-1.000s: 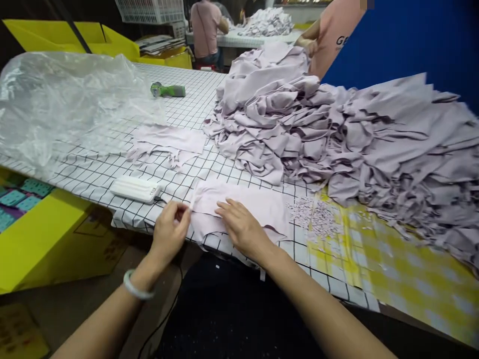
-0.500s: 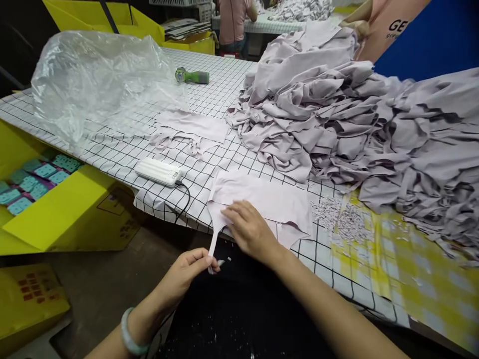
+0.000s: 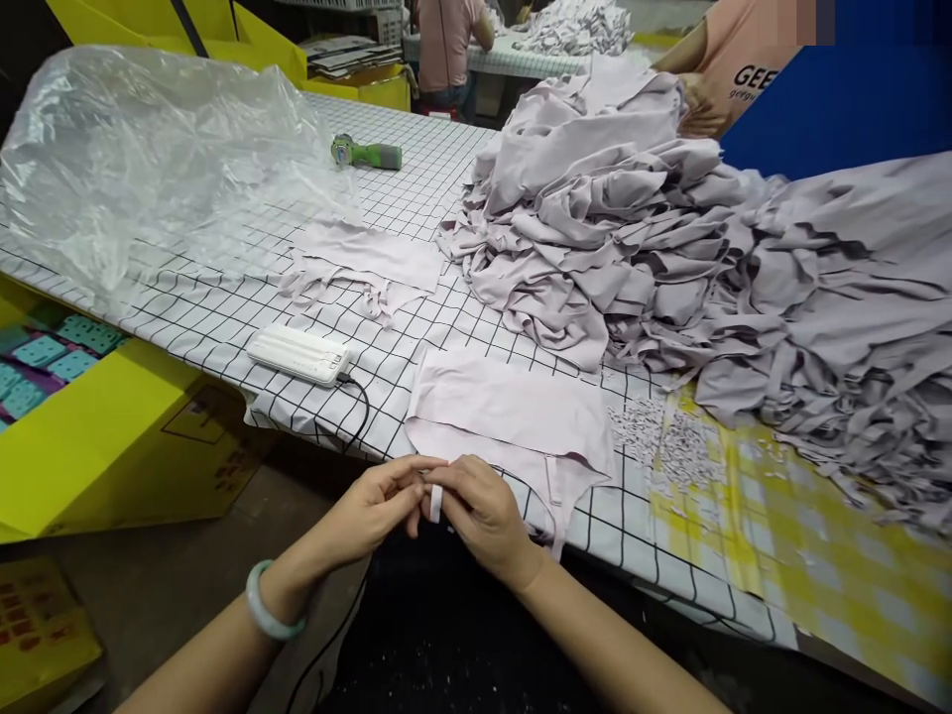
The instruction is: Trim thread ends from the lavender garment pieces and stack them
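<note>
A pale lilac strappy garment (image 3: pixel 513 402) lies flat at the table's front edge, one narrow strap hanging at its lower right. My left hand (image 3: pixel 383 511), with a pale green bangle on the wrist, is closed in a pinch at the edge. My right hand (image 3: pixel 483 511) meets it, its thumb and fingers also pinched together. Between the two sets of fingertips a short loop of the garment's pale strap (image 3: pixel 435 503) sticks out. How the strap runs from there to the cloth is hidden by my fingers.
A tall heap of lilac fabric pieces (image 3: pixel 595 228) covers the right, with small scraps (image 3: pixel 665 441) before it. A white power bank (image 3: pixel 297 354), another garment (image 3: pixel 364 260), a green-handled tool (image 3: pixel 366 153) and clear plastic (image 3: pixel 164 169) lie left. A co-worker's hand (image 3: pixel 699 104) touches the heap.
My right hand has left the cloth and come down to my left hand, which has risen slightly. Both now meet at the strap. The view has shifted a little.
</note>
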A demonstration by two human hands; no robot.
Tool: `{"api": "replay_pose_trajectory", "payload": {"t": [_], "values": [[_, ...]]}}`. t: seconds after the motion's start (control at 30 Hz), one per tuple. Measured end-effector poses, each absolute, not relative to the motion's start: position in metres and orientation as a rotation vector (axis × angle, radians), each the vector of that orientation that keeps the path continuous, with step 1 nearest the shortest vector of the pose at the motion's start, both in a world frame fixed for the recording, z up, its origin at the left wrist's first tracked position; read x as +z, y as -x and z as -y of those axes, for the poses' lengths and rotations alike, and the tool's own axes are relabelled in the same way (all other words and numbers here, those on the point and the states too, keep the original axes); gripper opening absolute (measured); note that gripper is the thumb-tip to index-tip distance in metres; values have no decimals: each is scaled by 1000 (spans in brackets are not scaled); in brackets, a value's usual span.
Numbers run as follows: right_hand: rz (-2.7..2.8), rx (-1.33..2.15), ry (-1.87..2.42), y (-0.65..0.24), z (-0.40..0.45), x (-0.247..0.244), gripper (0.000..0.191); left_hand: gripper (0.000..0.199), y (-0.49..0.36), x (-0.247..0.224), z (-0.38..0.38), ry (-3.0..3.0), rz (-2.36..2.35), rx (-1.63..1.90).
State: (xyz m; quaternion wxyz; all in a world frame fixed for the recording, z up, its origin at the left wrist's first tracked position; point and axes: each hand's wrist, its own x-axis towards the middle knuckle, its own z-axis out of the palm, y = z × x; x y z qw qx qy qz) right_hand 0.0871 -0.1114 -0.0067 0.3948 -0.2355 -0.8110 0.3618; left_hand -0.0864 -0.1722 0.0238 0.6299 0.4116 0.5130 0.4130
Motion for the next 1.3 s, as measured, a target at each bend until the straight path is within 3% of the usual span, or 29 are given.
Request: {"api": "replay_pose_trajectory", "payload": {"t": [0.17, 0.33, 0.53, 1.03, 1.17, 1.3], "values": [[1686, 1484, 851, -82, 101, 5, 15, 33, 86, 14, 153, -974, -1187, 898], [1254, 1725, 1138, -80, 65, 19, 17, 37, 86, 9, 148, -932, -1256, 870], [997, 1827, 1180, -91, 20, 25, 33, 39, 88, 3, 146, -927, -1269, 829], [736, 1732, 1084, -92, -16, 35, 41, 50, 91, -7, 144, -892, -1271, 778], [832, 1752, 1031, -91, -1, 50, 37, 45, 96, 13, 139, -958, -1291, 748], [1104, 2044, 1018, -89, 49, 57, 33, 37, 96, 53, 124, -1101, -1389, 927]]}}
